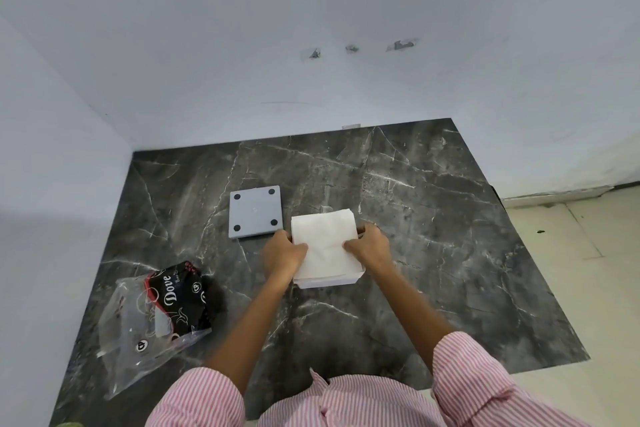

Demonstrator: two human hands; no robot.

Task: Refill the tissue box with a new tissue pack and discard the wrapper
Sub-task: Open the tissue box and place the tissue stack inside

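Tissue box (pixel 332 282) mostly hidden under tissue stack (pixel 323 243) and hands (pixel 325 248).

both hands (pixel 284 253) (pixel 369 246) pressing tissue stack (pixel 323 243) into white box (pixel 332 281), grey lid (pixel 255 211) beside, empty wrapper (pixel 156 319) left

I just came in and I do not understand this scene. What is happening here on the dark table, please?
A person in a striped pink shirt is refilling a tissue holder. Both hands, the left hand and the right hand, press a stack of white tissues down into the white tissue box on the dark marble table. The grey base plate of the box lies apart, feet up, just behind the left hand. The empty plastic wrapper lies at the left, not yet discarded.
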